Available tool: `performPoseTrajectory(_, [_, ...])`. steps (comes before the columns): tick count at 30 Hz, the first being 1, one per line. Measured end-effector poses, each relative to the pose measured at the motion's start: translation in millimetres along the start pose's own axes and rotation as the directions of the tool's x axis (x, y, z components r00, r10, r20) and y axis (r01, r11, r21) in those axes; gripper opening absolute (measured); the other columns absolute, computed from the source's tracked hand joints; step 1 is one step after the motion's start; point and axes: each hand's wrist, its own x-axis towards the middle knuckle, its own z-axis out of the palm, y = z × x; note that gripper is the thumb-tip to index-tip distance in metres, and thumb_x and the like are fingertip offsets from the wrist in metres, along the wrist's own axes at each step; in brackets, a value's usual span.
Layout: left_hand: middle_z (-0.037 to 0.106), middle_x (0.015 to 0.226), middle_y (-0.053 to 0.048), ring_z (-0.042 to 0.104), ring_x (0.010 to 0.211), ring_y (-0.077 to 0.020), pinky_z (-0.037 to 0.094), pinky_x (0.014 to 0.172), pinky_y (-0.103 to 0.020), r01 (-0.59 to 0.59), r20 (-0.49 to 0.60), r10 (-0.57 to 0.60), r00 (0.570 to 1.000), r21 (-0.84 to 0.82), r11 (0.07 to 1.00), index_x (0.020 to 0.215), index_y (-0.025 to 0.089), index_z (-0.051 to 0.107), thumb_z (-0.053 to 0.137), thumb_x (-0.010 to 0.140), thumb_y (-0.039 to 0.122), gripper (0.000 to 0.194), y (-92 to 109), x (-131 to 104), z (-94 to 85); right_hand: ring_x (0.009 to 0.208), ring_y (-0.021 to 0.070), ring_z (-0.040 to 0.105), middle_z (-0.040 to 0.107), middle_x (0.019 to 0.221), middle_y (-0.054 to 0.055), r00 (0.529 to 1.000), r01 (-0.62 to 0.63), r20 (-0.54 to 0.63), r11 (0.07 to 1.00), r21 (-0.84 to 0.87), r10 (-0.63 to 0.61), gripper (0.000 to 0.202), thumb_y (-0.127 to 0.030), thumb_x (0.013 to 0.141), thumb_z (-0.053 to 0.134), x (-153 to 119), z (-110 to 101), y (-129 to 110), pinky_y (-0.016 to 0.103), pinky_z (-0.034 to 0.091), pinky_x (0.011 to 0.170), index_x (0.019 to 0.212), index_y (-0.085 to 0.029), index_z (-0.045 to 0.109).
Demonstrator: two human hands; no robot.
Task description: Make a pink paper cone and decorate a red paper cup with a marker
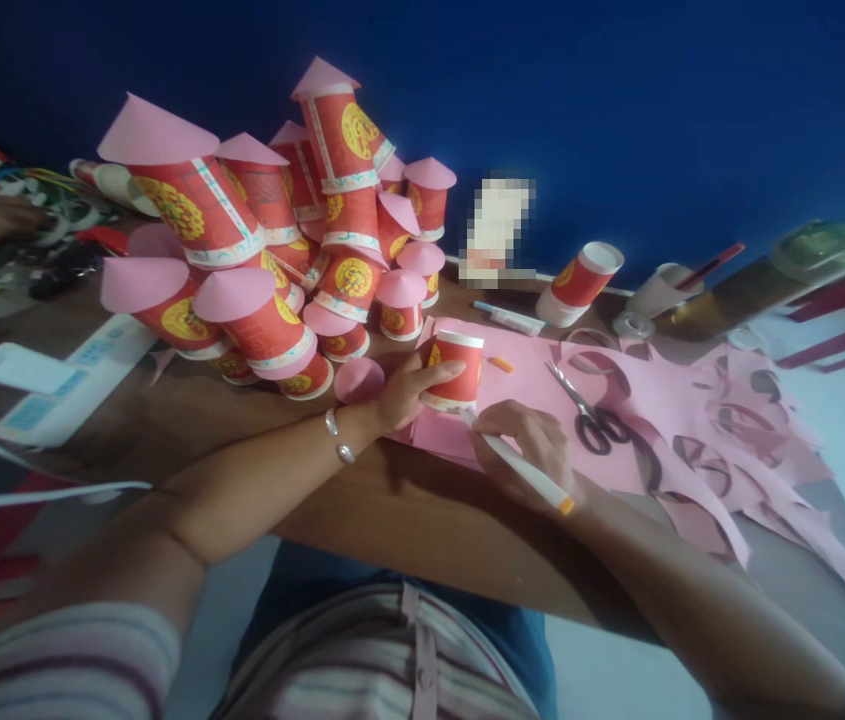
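My left hand (408, 390) is wrapped round a red paper cup (459, 365) with a white rim and a yellow emblem, held just above the pink paper. In my right hand (531, 435) is a white pen (531, 472) with an orange end. Its front end points at the cup's lower edge; whether it touches is too blurred to tell. An orange cap (501, 364) lies on the pink sheet (448, 436) beside the cup. Scissors (591, 415) with dark handles rest to the right of my right hand.
Stacked red cups with pink paper cones (351, 275) stand at the left. Curled pink paper scraps (722, 455) cover the right side. Further back are more stacked cups (591, 280), a tape roll (633, 325) and a capped pen (508, 318). A power strip (69, 385) with cables lies left.
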Motion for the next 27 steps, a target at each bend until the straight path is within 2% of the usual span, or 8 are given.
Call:
performPoseTrajectory(11, [0.075, 0.093, -0.009, 0.071, 0.085, -0.0221, 0.058, 0.080, -0.035, 0.001, -0.024, -0.002, 1.000, -0.031, 1.000, 0.108, 0.015, 0.068, 0.083, 0.078, 0.045, 0.046, 0.5, 1.0, 0.0, 0.060, 0.0119, 0.066, 0.069, 0.074, -0.001, 1.000, -0.019, 0.023, 1.000, -0.015, 0.020, 0.014, -0.011, 0.094, 0.066, -0.2, -0.1, 0.4, 0.022, 0.052, 0.058, 0.097, -0.022, 0.059])
performPoseTrajectory(23, [0.074, 0.096, -0.007, 0.069, 0.084, -0.0202, 0.055, 0.076, -0.032, -0.010, 0.011, 0.010, 1.000, 0.025, 1.000, 0.116, 0.016, 0.068, 0.078, 0.083, 0.044, 0.045, -0.1, -0.8, -0.1, 0.064, 0.0125, 0.069, 0.072, 0.079, 0.000, 0.998, -0.036, 0.046, 0.999, 0.002, 0.036, 0.010, -0.014, 0.098, 0.065, -2.8, 1.0, 1.1, 0.023, 0.056, 0.060, 0.100, -0.023, 0.060])
performPoseTrajectory(27, [0.074, 0.094, -0.006, 0.069, 0.086, -0.0205, 0.056, 0.080, -0.034, 0.010, -0.036, -0.010, 0.999, 0.005, 1.000, 0.112, 0.017, 0.066, 0.081, 0.078, 0.042, 0.044, 0.2, -1.0, 1.2, 0.065, 0.0130, 0.070, 0.072, 0.078, -0.001, 1.000, -0.002, 0.025, 0.999, 0.036, 0.001, 0.016, -0.011, 0.094, 0.068, -4.7, 1.2, 2.2, 0.023, 0.056, 0.061, 0.103, -0.023, 0.061])
